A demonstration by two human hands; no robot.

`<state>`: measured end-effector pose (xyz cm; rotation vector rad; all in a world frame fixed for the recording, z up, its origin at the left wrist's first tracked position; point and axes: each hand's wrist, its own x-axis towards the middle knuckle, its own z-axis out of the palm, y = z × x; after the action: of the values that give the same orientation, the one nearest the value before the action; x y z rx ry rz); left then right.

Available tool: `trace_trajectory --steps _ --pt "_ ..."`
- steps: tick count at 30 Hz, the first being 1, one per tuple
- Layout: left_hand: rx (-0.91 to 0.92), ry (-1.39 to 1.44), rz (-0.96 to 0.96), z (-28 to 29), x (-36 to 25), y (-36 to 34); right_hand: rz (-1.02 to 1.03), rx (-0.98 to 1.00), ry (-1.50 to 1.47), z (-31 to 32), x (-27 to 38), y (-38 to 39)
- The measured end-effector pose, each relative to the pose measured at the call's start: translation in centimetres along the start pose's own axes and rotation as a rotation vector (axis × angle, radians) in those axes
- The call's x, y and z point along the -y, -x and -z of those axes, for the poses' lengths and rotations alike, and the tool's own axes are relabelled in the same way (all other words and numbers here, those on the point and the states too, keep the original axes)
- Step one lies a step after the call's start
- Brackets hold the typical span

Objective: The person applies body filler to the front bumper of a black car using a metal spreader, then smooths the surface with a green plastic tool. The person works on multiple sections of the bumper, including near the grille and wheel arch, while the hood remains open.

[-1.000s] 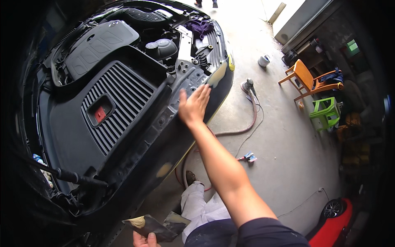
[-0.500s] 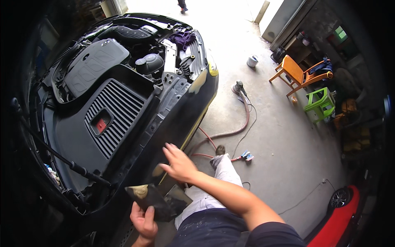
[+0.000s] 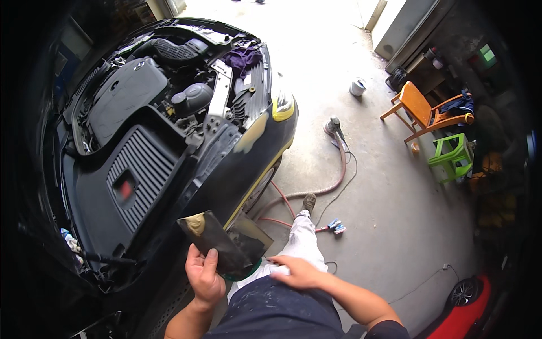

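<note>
My left hand grips a dark, flat mixing board with its thumb on top and fingers beneath. Beige filler paste sits on the board's far left corner. Beside the board is a greyish flat plate with dark smears; whether the two are joined I cannot tell. A green curved edge shows under them. My right hand is in front of my waist, fingers stretched toward the board, holding nothing visible. Along my left stands a dark car's fender with a beige filler patch.
The car's engine bay is open, with a purple cloth at its edge. A sander with a hose lies on the floor. An orange chair, a green stool and a red car are to the right.
My right hand has drawn back from over the fender to my waist. The left hand and board have risen slightly. My view has shifted, and my foot shows farther forward.
</note>
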<state>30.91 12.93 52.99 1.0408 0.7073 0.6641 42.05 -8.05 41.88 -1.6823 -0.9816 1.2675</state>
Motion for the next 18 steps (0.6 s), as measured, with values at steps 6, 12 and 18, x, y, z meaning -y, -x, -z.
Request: trace_trajectory --steps 6,12,18 --pt "-0.12 0.017 0.001 -8.5 3.1 -3.3 0.466 -0.092 -0.462 6.5 5.2 -5.3" --pt "-0.209 0.029 0.011 -14.5 2.1 -5.4 0.305 0.043 -0.615 14.9 4.8 -5.4" --pt "-0.162 0.026 -0.069 -14.2 1.3 -6.8 0.345 -0.015 -0.411 18.2 7.3 -7.0"
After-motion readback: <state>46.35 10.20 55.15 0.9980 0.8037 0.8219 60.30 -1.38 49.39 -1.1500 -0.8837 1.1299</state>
